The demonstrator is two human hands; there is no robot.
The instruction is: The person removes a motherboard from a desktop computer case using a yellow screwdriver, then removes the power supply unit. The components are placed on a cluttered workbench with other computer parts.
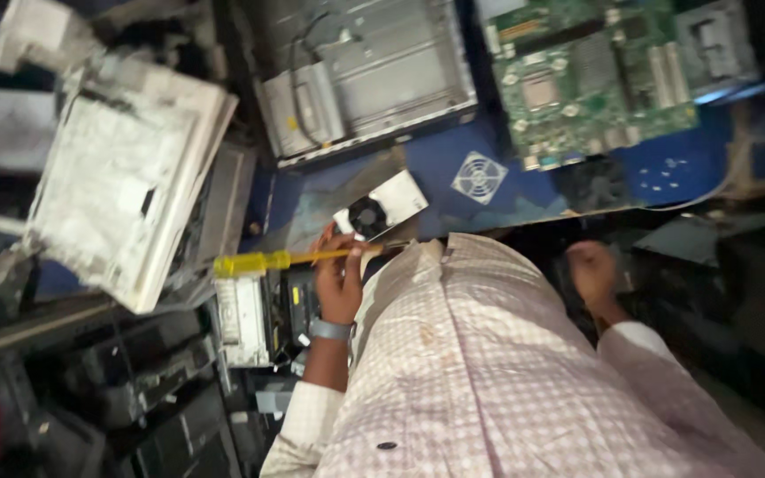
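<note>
My left hand (338,279), with a watch on its wrist, is closed around the shaft of a yellow-handled screwdriver (254,263). The screwdriver lies level, its handle pointing left. Just above this hand sits a small white fan unit (384,204) on the blue mat (440,159). My right hand (593,270) is curled into a fist in the dark area near the table edge, and I see nothing in it. My checked shirt (489,372) fills the lower middle of the view.
A green circuit board (591,80) lies at the top right, with a grey metal chassis (374,71) to its left. A white fan grille (478,177) lies on the mat. A dusty grey casing (126,177) stands at the left, above dark stacked equipment (161,389).
</note>
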